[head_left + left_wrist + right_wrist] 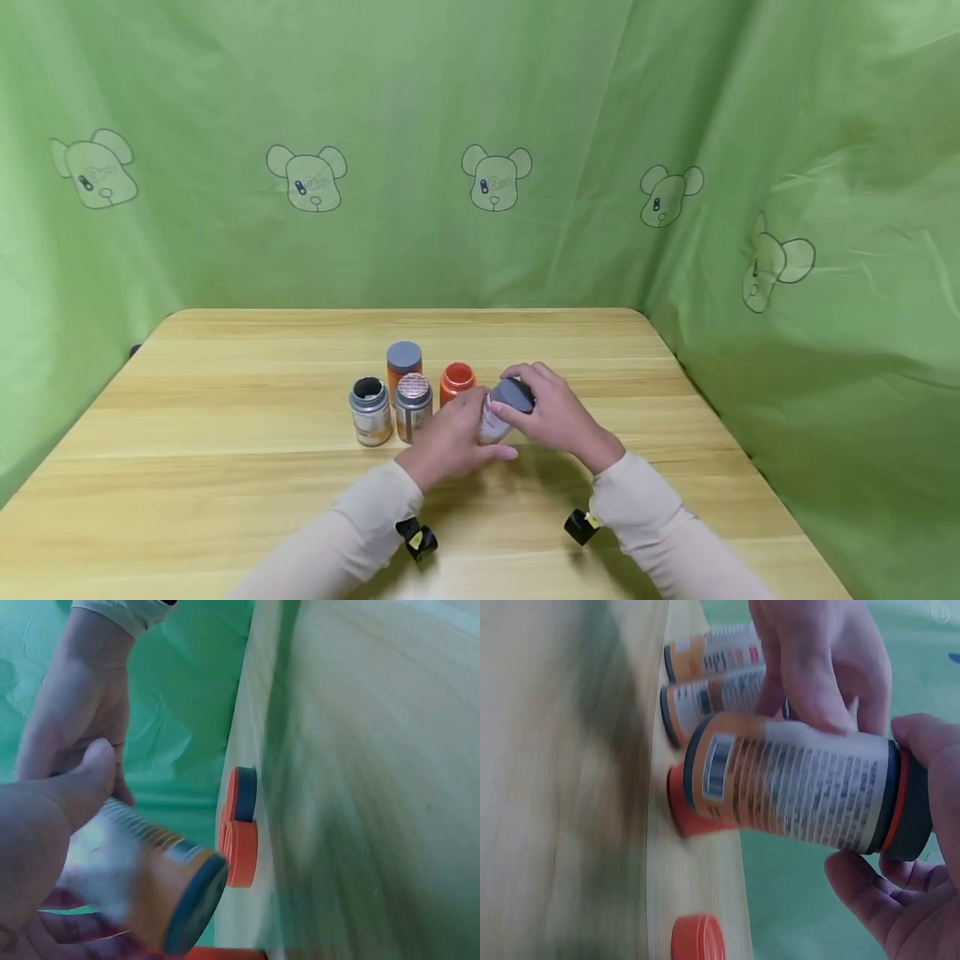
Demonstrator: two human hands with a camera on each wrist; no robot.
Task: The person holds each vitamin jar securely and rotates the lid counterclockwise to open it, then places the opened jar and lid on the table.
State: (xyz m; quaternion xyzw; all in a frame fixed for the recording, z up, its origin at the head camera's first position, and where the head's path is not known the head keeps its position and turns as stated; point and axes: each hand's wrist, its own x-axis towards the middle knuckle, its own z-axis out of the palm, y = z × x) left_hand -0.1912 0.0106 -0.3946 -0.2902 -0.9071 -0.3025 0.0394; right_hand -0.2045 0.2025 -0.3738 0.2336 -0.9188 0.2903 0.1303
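Left of centre in the frame, a dark-mouthed white jar (371, 414) stands on the bench (225, 400); just right of it come a grey-capped orange bottle (403, 372), a silver-topped jar (414, 408) and an open orange bottle (458, 383), all upright, perhaps bunched to leave the hands room. Near the centre, the left hand (453, 442) curls round the body of the held jar (492, 427), seemingly to steady it, clear of the bench. The jar's long axis leans, base toward the lower left, grey cap (515, 394) toward the upper right. There the right hand (558, 414) grips the cap by its sides, probably for purchase against the steadied body
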